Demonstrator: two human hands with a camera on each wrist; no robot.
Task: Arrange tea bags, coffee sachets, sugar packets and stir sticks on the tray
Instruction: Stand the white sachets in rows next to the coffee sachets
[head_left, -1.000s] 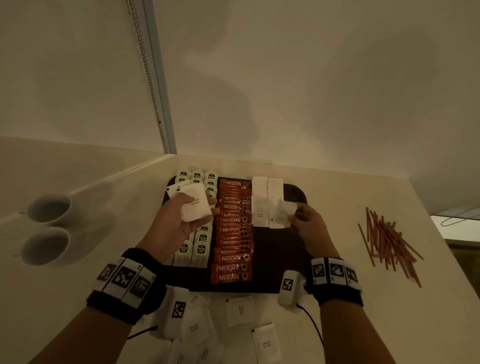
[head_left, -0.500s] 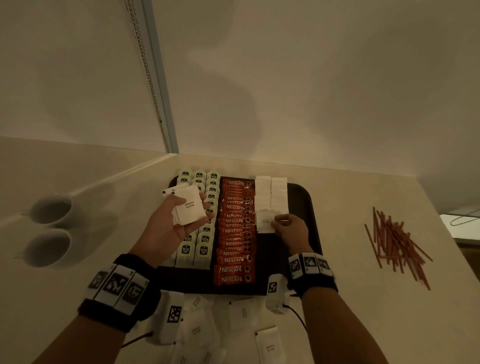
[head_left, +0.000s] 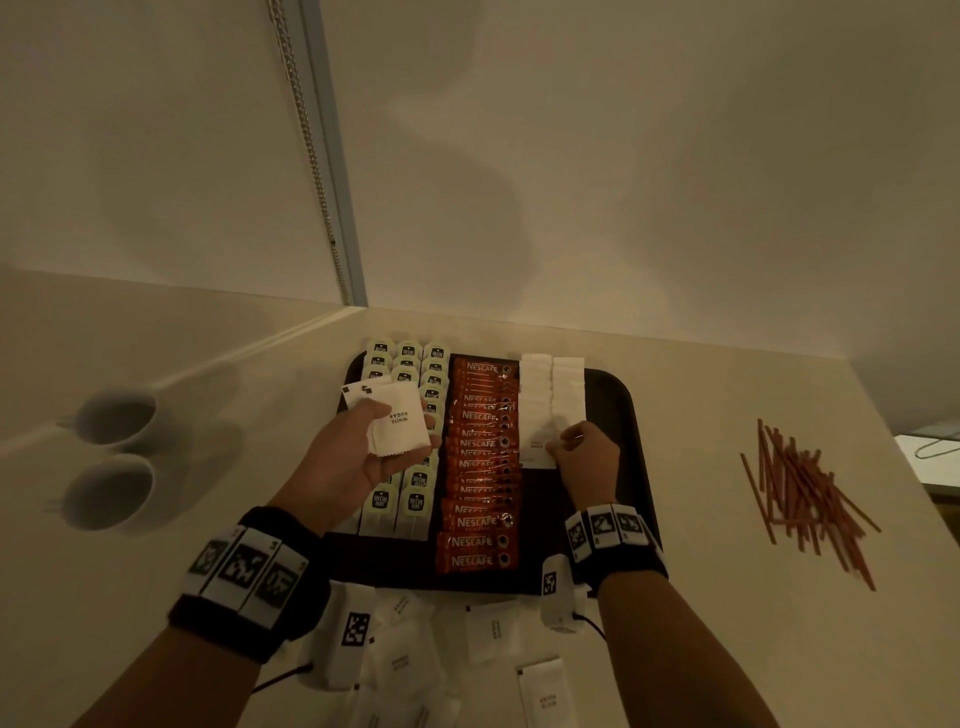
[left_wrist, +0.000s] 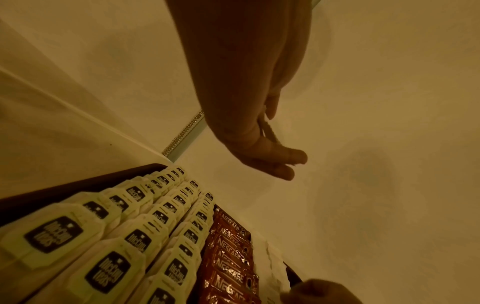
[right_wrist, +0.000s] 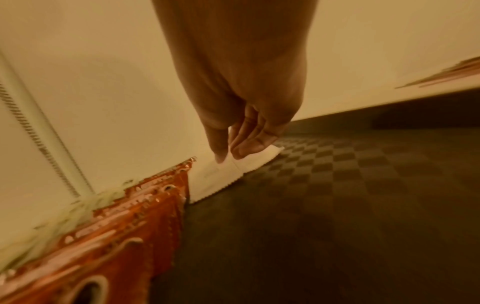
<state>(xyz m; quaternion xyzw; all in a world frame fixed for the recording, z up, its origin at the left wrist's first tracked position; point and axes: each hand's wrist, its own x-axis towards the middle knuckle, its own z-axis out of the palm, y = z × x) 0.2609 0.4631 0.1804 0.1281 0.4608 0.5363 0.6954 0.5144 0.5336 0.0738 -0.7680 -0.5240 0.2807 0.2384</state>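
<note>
Left hand (head_left: 358, 457) raised over the tea bags (head_left: 415, 499), fingers curled around a small stack of sugar packets (head_left: 397, 423). Right hand (head_left: 587, 460) down on the tray (head_left: 618, 410), fingertips (right_wrist: 241, 151) pinching one sugar packet (head_left: 537, 447) beside the coffee sachets (head_left: 480, 467). Stir sticks (head_left: 800, 493) heaped on the tabletop (head_left: 727, 597), well apart to the right.

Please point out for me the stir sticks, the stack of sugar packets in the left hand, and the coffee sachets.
stir sticks (head_left: 802, 491), head view, middle of the pile.
stack of sugar packets (head_left: 397, 423), head view, top packet's face.
coffee sachets (head_left: 480, 467), head view, middle of the row.
</note>
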